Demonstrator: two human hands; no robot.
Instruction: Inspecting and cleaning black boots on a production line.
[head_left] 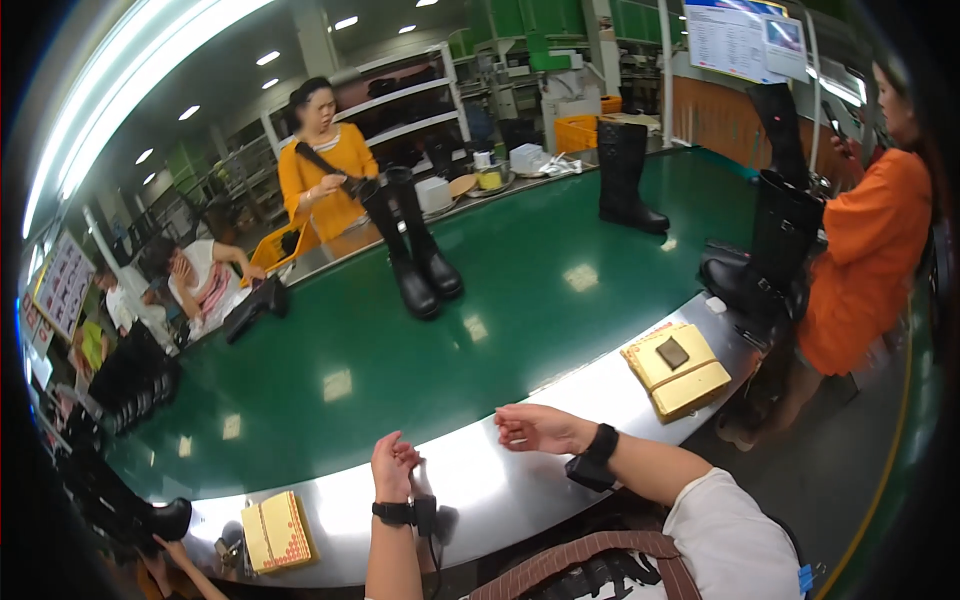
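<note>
My left hand (393,466) is raised over the metal edge of the work table, its fingers loosely bent and holding nothing. To its right, my right hand (543,429) hovers above the same metal strip (450,480), fingers half curled and also without anything in them. Beyond both hands, a pair of tall black boots (415,270) stands upright on the green belt (520,320). Another tall black boot (627,180) stands farther back on the right. Neither hand touches a boot.
Stacks of yellow cards lie on the metal edge, one right (690,385) with a small dark block (672,352) on top, one left (262,535). Co-workers in orange (870,240) and yellow (355,150) handle boots. Another person's hand (175,555) is by a boot (165,518) lower left.
</note>
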